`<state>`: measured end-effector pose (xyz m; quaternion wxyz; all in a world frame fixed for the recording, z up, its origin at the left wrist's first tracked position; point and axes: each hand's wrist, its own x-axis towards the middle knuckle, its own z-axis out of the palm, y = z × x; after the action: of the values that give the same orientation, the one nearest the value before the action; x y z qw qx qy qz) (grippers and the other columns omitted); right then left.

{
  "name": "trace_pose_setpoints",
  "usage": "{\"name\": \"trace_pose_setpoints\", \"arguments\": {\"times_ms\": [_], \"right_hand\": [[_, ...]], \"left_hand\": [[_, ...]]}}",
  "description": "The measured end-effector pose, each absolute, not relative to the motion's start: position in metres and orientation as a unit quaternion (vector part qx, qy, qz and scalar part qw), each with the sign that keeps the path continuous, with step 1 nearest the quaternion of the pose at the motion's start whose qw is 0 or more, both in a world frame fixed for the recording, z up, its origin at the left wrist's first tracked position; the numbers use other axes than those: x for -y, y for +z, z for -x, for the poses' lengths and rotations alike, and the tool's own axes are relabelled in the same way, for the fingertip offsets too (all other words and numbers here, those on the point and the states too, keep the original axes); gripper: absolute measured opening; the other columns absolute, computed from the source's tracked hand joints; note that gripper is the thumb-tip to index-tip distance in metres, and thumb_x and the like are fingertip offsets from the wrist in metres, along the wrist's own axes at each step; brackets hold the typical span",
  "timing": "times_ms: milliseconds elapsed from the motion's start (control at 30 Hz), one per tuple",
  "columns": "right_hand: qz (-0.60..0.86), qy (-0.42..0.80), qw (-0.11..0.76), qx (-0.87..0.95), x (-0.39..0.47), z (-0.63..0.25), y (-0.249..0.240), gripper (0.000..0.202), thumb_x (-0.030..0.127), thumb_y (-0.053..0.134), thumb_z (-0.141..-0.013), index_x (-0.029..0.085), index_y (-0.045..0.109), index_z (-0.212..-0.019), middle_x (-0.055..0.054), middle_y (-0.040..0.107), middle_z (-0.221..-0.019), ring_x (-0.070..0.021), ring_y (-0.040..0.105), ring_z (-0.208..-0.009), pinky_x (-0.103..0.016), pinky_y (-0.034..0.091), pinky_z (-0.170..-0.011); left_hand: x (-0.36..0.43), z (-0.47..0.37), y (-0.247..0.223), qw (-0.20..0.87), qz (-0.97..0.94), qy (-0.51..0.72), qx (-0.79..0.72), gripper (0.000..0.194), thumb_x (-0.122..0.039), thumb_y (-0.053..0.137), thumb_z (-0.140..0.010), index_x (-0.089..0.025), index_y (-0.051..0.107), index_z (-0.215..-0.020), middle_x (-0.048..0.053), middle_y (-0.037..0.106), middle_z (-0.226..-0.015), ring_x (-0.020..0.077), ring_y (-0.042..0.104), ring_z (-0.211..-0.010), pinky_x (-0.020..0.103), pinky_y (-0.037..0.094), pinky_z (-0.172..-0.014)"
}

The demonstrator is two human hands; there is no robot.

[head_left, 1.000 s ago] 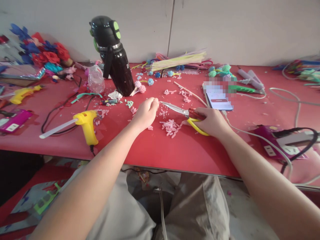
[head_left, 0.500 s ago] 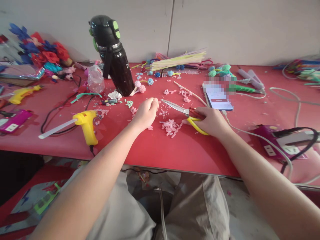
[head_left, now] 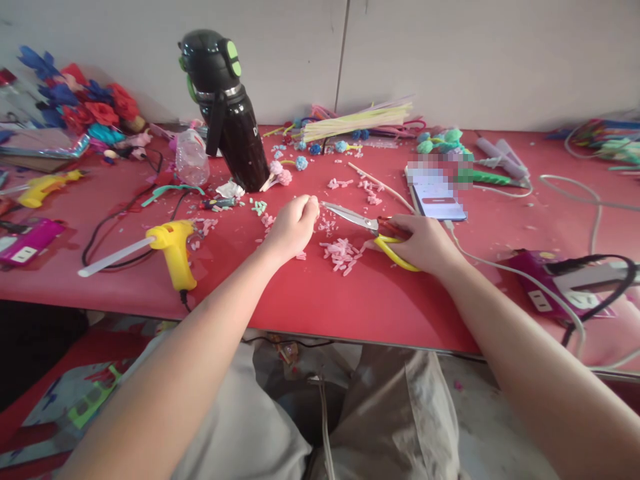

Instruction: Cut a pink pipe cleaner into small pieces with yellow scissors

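My right hand [head_left: 420, 241] is closed around the yellow and red handles of a pair of scissors [head_left: 353, 217]. The blades point left, and their tips are right beside the fingertips of my left hand [head_left: 297, 227]. That hand is closed in a pinch; whatever it holds is too small or hidden to make out. Below the blades lies a pile of short pink pieces [head_left: 342, 256] on the red table [head_left: 320, 303]. More pink bits [head_left: 373, 193] are scattered behind the scissors.
A black bottle [head_left: 230, 120] stands behind my left hand. To the left lies a yellow glue gun [head_left: 175, 250]. A phone [head_left: 437, 193] with a cable and a purple power strip [head_left: 535, 287] are at the right. Yellow stems [head_left: 357, 123] lie along the wall.
My left hand has shifted very slightly right, closer to the scissor tips. The scissors have tilted very slightly; the rest looks the same.
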<state>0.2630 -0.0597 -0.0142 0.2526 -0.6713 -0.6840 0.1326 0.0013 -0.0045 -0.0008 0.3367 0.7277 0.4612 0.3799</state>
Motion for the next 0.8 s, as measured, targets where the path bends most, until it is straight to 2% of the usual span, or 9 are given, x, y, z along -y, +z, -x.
{"name": "trace_pose_setpoints", "arguments": {"times_ms": [167, 367, 500, 667, 800], "right_hand": [[0.668, 0.140, 0.252, 0.686, 0.0593, -0.2628, -0.0130, 0.080, 0.098, 0.063, -0.063, 0.023, 0.035, -0.061, 0.001, 0.035, -0.059, -0.0136, 0.031, -0.061, -0.032, 0.025, -0.054], [0.667, 0.136, 0.254, 0.688, 0.0575, -0.2643, -0.0159, 0.078, 0.098, 0.061, -0.064, 0.023, 0.040, -0.061, -0.001, 0.040, -0.060, -0.0148, 0.033, -0.063, -0.033, 0.027, -0.056], [0.663, 0.140, 0.254, 0.690, 0.0573, -0.2644, -0.0160, 0.079, 0.101, 0.058, -0.063, 0.023, 0.045, -0.062, -0.002, 0.045, -0.061, -0.0159, 0.037, -0.063, -0.033, 0.028, -0.057], [0.669, 0.136, 0.249, 0.687, 0.0586, -0.2632, -0.0135, 0.079, 0.100, 0.062, -0.063, 0.024, 0.039, -0.061, 0.000, 0.038, -0.059, -0.0141, 0.031, -0.062, -0.032, 0.026, -0.055], [0.670, 0.137, 0.247, 0.686, 0.0597, -0.2624, -0.0118, 0.080, 0.100, 0.062, -0.063, 0.024, 0.038, -0.062, 0.000, 0.038, -0.061, -0.0143, 0.032, -0.063, -0.032, 0.026, -0.055]], "left_hand": [[0.0052, -0.0009, 0.0000, 0.333, -0.730, 0.380, -0.460, 0.041, -0.032, 0.039, -0.112, -0.024, 0.039, -0.072, 0.000, 0.047, -0.068, 0.0162, 0.043, -0.063, 0.033, 0.035, -0.060], [0.0021, 0.0005, -0.0045, 0.327, -0.737, 0.382, -0.452, 0.043, -0.045, 0.041, -0.112, -0.024, 0.041, -0.074, 0.002, 0.051, -0.071, 0.0176, 0.049, -0.067, 0.032, 0.039, -0.063], [0.0034, -0.0005, -0.0025, 0.331, -0.735, 0.378, -0.456, 0.040, -0.036, 0.040, -0.112, -0.024, 0.041, -0.074, 0.002, 0.051, -0.071, 0.0170, 0.048, -0.067, 0.032, 0.038, -0.063], [0.0052, -0.0017, 0.0034, 0.328, -0.735, 0.380, -0.456, 0.039, -0.028, 0.040, -0.111, -0.024, 0.040, -0.072, 0.000, 0.047, -0.067, 0.0166, 0.046, -0.065, 0.033, 0.035, -0.063], [0.0056, -0.0003, 0.0054, 0.317, -0.740, 0.379, -0.456, 0.039, -0.027, 0.041, -0.110, -0.024, 0.041, -0.072, -0.001, 0.046, -0.065, 0.0172, 0.046, -0.065, 0.033, 0.034, -0.063]]}}
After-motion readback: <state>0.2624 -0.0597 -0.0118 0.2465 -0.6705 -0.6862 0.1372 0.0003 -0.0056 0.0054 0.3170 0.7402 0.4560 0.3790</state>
